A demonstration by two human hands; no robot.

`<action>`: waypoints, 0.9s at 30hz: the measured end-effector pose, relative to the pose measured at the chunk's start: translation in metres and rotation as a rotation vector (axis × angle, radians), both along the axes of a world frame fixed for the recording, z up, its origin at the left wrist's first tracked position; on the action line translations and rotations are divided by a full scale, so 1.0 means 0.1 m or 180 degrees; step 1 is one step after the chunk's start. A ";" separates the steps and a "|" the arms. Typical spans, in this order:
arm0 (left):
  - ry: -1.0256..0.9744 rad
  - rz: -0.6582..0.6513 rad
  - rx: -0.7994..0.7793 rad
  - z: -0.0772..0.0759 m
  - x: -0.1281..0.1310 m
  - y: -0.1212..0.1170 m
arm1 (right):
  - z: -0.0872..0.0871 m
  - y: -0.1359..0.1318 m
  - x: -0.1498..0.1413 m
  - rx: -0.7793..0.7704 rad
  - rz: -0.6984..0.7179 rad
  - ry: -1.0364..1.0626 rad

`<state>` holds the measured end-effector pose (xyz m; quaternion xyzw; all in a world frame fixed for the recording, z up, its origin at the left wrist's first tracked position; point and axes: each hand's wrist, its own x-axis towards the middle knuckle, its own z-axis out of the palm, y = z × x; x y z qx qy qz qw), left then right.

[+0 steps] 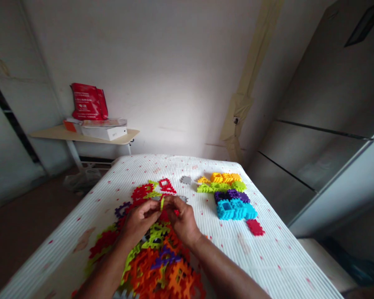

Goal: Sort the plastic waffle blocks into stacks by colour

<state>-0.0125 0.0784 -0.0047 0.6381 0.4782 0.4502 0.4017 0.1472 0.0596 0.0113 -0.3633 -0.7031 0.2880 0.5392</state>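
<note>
A: Grip first, what's in the hands?

B: Narrow pinch on both sides. The left hand (139,220) and right hand (181,219) sit close together, fingertips meeting on a thin lime-green plastic piece (162,203) that stands roughly upright between them. It looks too slim for anything but a fingertip hold, my call.

A: Anything else held?

B: A small red plastic bit (176,212) sits just beside the right hand. Can't tell if it's gripped or only lying there.

A: Landmark?

B: The pile of interlocking plastic tiles (162,270), mostly orange, with red, purple and lime-green mixed in. The hands work right over it, probably to keep loose pieces within reach.

A: Rest, relative to the pile?

B: Beyond it to the right, a cyan stack (233,209), purple stack (232,195), lime-green stack (221,187) and yellow-orange stack (224,178) sit in a colour-grouped row, apparently kept apart from the loose tiles. A loose red tile (255,227) lies near the cyan end. The pile and stacks share a ribbed white table cover (277,249) with red flecks. Far beyond the pile, to the left, a small shelf table (50,133) carries a red bag (89,101) and white box (104,133).
</note>
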 end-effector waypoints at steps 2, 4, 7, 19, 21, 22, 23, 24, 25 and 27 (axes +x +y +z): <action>0.0080 0.0046 0.0004 0.00 -0.01 -0.01 | 0.04 -0.02 -0.01 0.0116 0.0073 -0.0051; 0.0140 0.0099 0.0008 -0.01 -0.02 -0.01 | 0.05 -0.03 -0.01 0.0227 0.0089 -0.0143; 0.0170 0.0126 -0.0003 -0.01 -0.02 -0.03 | 0.02 -0.03 0.00 0.0361 0.0001 -0.0330; 0.0095 0.0348 -0.0040 0.09 -0.02 -0.07 | -0.02 -0.03 0.02 0.0533 -0.0138 -0.0757; 0.0053 0.0333 -0.0071 0.08 -0.01 -0.06 | -0.01 -0.03 0.02 0.0509 -0.0130 -0.0747; 0.0031 0.0321 -0.0083 0.08 0.00 -0.06 | -0.01 -0.03 0.02 0.0493 -0.0117 -0.0739; 0.0006 0.0312 -0.0094 0.08 0.00 -0.06 | -0.01 -0.03 0.02 0.0476 -0.0097 -0.0726; -0.0018 0.0310 -0.0101 0.08 0.00 -0.06 | -0.01 -0.03 0.02 0.0461 -0.0075 -0.0714; -0.0046 0.0316 -0.0108 0.08 0.00 -0.06 | -0.01 -0.03 0.01 0.0446 -0.0051 -0.0710; -0.0107 0.0339 -0.0117 0.07 0.00 -0.05 | -0.01 -0.03 0.01 0.0428 0.0003 -0.0713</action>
